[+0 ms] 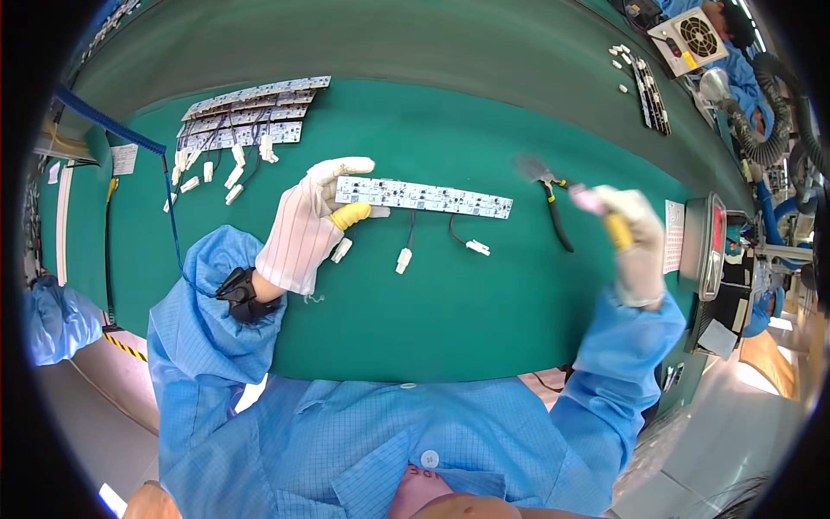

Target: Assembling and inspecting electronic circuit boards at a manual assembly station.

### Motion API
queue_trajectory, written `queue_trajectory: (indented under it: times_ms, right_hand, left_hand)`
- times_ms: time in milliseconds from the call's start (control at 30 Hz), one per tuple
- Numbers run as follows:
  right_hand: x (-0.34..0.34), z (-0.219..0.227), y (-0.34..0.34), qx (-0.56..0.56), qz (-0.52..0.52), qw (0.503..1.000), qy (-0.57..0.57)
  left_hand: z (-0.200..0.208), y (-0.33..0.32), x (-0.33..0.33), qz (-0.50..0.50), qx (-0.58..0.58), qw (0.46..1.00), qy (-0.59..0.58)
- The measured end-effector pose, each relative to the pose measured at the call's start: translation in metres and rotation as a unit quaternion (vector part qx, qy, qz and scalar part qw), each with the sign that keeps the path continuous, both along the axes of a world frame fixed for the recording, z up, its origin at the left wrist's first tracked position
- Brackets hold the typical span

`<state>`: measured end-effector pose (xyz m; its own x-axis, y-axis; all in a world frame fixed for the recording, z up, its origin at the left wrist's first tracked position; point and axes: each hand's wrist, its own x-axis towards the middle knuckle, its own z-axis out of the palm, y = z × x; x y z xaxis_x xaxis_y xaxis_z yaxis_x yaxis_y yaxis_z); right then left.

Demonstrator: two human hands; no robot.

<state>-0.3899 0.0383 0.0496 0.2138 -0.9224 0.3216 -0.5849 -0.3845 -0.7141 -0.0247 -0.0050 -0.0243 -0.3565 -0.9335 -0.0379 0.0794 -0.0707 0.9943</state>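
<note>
My left hand (320,221), in a striped white glove with a yellow finger cover, grips the left end of a long white circuit board (424,197). Short dark leads hang from the board's lower edge, ending in white connectors such as this white connector (404,260). My right hand (635,242), gloved with a yellow cover and a pink fingertip, is raised at the right and smeared by motion; whether it holds anything cannot be made out. Just left of it is a pair of cutting pliers (555,212) with black and yellow handles, its head blurred.
Several similar boards (246,112) with wired connectors lie at the far left. More boards (650,95) stand at the far right near a fan-fitted box (689,41). A metal tray (711,246) sits at the right edge. A blue coiled cord (112,121) runs to my left wristband.
</note>
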Motion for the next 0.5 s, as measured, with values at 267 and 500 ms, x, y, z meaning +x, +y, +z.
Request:
queue_trajectory:
  times_ms: [267, 500]
  right_hand:
    - [0.079, -0.031, -0.024, -0.06, 0.037, 0.982, 0.177]
    - [0.062, -0.03, -0.026, -0.098, 0.037, 0.967, 0.232]
  left_hand:
    - [-0.006, -0.005, 0.003, -0.004, 0.004, 1.0, -0.005]
    - [-0.002, -0.004, 0.005, -0.032, -0.041, 0.995, -0.081]
